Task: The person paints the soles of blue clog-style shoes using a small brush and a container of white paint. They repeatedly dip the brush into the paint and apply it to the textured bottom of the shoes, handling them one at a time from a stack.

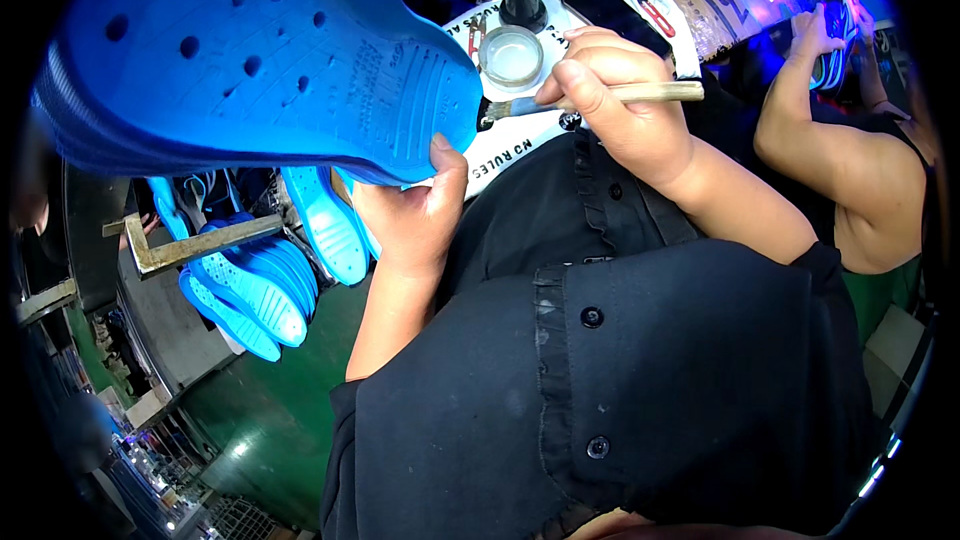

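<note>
A large blue shoe sole (300,60) with round holes and ridges fills the upper left. My left hand (415,205) grips its near end, thumb on the upper face and the other fingers hidden beneath. Between the fingers of my right hand (625,100) is a brush (650,92) with a pale wooden handle. Its bristles point left, close to the sole's right edge; whether they touch it I cannot tell. Just beyond the brush stands a small round glass jar (511,57) with whitish contents. Behind the jar is a black cone-tipped bottle (521,0).
A dark phone (615,15) and red-handled snips (650,12) lie on the printed white sheet (500,165). Several blue soles (255,285) hang at a metal rack (205,243) on the left. At far right, another person's arm (800,130) reaches toward a blue sole (832,50).
</note>
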`<state>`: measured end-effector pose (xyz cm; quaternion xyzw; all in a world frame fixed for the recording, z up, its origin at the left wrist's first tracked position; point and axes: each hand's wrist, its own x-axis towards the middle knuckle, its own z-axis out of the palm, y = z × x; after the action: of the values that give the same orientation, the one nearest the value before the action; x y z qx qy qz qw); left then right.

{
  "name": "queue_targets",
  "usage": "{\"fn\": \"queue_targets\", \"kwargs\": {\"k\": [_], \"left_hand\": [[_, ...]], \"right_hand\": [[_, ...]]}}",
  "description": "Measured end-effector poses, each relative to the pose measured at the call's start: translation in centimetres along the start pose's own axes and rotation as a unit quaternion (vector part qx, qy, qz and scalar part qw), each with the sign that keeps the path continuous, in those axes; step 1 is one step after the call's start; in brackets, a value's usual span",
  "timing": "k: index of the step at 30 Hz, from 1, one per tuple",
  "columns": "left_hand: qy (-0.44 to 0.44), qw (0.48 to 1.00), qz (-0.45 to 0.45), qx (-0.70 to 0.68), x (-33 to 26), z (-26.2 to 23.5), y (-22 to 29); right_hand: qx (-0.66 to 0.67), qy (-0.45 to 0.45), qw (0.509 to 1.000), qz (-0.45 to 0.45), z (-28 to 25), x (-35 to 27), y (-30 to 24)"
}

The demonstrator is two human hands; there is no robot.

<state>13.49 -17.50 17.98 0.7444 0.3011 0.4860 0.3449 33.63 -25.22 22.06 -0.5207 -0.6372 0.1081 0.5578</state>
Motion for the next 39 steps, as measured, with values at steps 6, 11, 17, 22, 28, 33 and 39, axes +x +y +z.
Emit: {"fn": "queue_targets", "kwargs": {"k": [6,11,17,22,28,33,39], "left_hand": [[0.002,1.0,0.017,0.015,0.0,0.0,0.0],[0.04,0.998,0.046,-0.003,1.3,0.4,0.5],[-0.008,0.991,-0.126,-0.052,4.2,-2.8,3.9],[-0.068,0.934,-0.26,-0.236,8.6,-3.1,10.2],[-0.386,0.847,-0.234,-0.281,16.8,8.7,14.4],[-0.302,0.689,-0.317,-0.578,31.9,27.9,22.2],[-0.278,0.775,-0.126,-0.553,27.6,30.6,22.9]], "right_hand": [[-0.033,-0.034,0.998,-0.03,0.3,0.0,0.5],[-0.024,0.002,0.999,0.048,-1.4,-0.1,0.2],[0.007,0.068,0.987,0.148,-4.6,-1.3,1.7],[0.031,0.137,0.975,0.171,-7.7,-2.9,3.2],[0.043,0.166,0.944,0.281,-11.3,-5.8,4.8],[0.094,0.207,0.927,0.299,-13.2,-7.1,4.5],[0.13,0.249,0.9,0.334,-14.5,-8.8,6.0]]}}
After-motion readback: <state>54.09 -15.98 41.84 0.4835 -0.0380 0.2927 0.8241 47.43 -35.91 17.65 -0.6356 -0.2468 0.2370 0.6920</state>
